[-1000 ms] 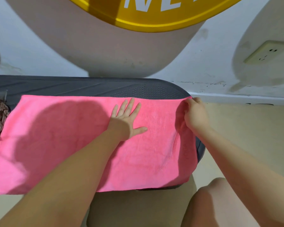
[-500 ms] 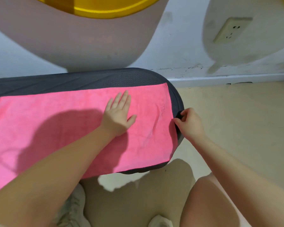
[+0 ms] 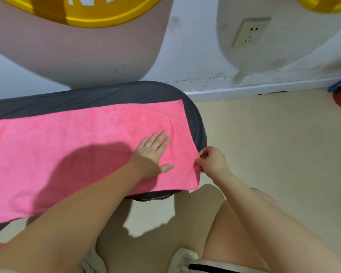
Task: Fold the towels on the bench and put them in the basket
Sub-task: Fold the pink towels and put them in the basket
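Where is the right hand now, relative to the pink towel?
In the head view, the right hand is at the right end of the pink towel, pinching its edge near the bench's rounded end, beside the flat left hand.

Bare bench (image 3: 106,95) strip along far edge, open floor (image 3: 264,154) past right end; wall (image 3: 195,62) blocks behind.

The left hand (image 3: 150,154) lies flat, palm down, with the fingers straight and close together and the thumb spread to the right. Its forearm comes from the near left. The right hand (image 3: 213,161) is curled, its fingertips pinched together at the left. Its forearm comes from the near right.
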{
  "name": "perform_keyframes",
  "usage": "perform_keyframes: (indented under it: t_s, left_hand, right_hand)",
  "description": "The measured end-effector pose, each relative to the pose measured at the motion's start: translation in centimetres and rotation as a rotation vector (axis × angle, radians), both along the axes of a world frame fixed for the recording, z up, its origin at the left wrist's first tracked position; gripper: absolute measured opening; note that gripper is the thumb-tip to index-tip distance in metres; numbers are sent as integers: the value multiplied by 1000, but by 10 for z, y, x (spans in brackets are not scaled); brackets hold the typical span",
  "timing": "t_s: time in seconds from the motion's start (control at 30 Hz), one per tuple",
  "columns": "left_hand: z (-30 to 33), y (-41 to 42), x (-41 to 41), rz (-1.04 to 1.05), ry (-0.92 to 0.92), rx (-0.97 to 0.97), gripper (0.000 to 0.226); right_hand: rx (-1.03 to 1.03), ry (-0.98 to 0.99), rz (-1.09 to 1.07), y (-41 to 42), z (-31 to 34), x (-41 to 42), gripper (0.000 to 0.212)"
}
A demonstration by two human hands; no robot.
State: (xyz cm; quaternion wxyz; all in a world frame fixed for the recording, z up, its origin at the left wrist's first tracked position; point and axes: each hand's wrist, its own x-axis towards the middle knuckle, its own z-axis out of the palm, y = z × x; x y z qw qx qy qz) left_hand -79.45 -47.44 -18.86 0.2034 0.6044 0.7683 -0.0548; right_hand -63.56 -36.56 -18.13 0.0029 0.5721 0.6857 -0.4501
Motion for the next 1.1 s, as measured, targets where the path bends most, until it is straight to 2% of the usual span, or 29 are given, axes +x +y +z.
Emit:
perform_keyframes:
  t_s: [0.1, 0.17, 0.27, 0.33, 0.4, 0.5, 0.53, 0.63, 0.7, 0.8, 0.87, 0.93, 1.03, 1.1]
  left_hand:
    - [5, 2, 2, 5, 23, -38, 93]
    - [11, 5, 9, 11, 32, -4, 88]
    - [13, 9, 27, -54, 72, 252, 58]
    - [2, 12, 34, -164, 104, 419, 47]
    - [3, 24, 42, -282, 116, 415, 38]
    - [12, 49, 46, -463, 213, 105, 49]
    - [6, 56, 47, -468, 255, 39, 48]
    - [12, 60, 47, -410, 320, 133, 37]
    - [5, 59, 41, -375, 290, 262, 29]
    - [0, 53, 39, -268, 178, 294, 41]
    - [1, 48, 41, -135, 117, 368, 46]
    - [2, 40, 42, -23, 10, 362, 42]
    - [5, 34, 36, 195, -182, 191, 27]
    - [10, 30, 34, 309, -355, 252, 19]
  right_hand:
    - [27, -36, 23, 2, -4, 11, 7]
    - [80, 17, 27, 8, -4, 9, 17]
    - [199, 81, 129, 22, 0, -11, 24]
    - [255, 95, 222, 35, 0, -29, 28]
    - [265, 113, 281, 49, 1, -46, 32]
    - [230, 124, 363, 70, 1, -58, 35]
    - [205, 130, 390, 75, 2, -59, 34]
    - [142, 147, 494, 88, 4, -60, 30]
    - [185, 116, 570, 94, 2, -64, 24]
    - [293, 37, 576, 93, -6, -76, 11]
    - [342, -45, 538, 88, -8, -84, 23]
    - [371, -98, 479, 83, -7, -92, 30]
    - [346, -50, 438, 74, -3, -105, 21]
    - [328, 16, 496, 70, -1, -109, 19]
